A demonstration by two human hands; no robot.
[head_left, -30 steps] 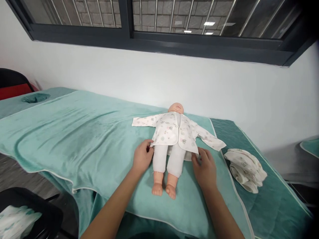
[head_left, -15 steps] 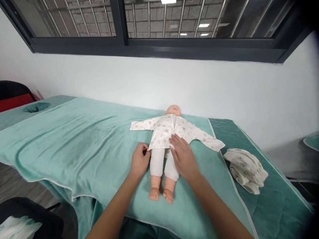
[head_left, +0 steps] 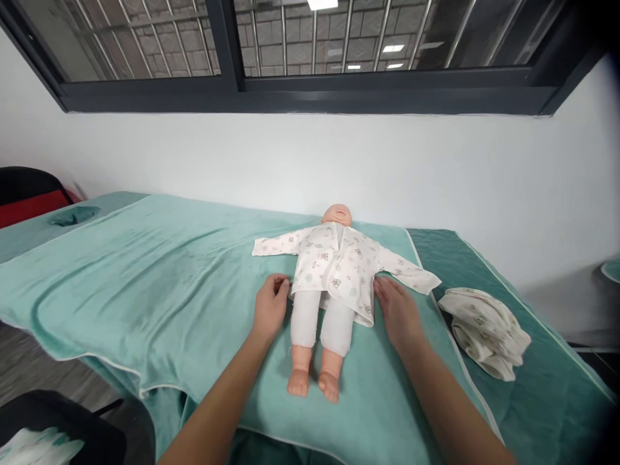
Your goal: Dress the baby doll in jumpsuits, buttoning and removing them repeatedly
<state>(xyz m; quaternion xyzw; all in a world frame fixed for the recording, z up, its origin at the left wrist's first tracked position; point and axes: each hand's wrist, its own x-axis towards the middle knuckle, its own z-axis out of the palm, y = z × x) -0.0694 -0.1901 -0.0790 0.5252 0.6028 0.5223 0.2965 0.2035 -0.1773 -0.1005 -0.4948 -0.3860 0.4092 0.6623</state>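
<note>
A baby doll lies on its back, head toward the wall. It wears a white printed baby shirt with sleeves spread wide and white leggings; its feet are bare. At the shirt's left side edge, my left hand is closed, thumb and fingers pinched at the cloth. My right hand rests beside the opposite side of the shirt, its fingers stretched out against or just at the fabric edge. The front panel on the right lies spread down over the upper leg.
A light green sheet covers the bed, over a darker green cover. Right of the doll lies a crumpled printed cloth. A black chair with a white-green item stands lower left. Behind are a wall and a barred window.
My right hand has moved from the shirt's front out to its right side. The right front panel now lies flat and spread downward. My left hand has hardly moved.
</note>
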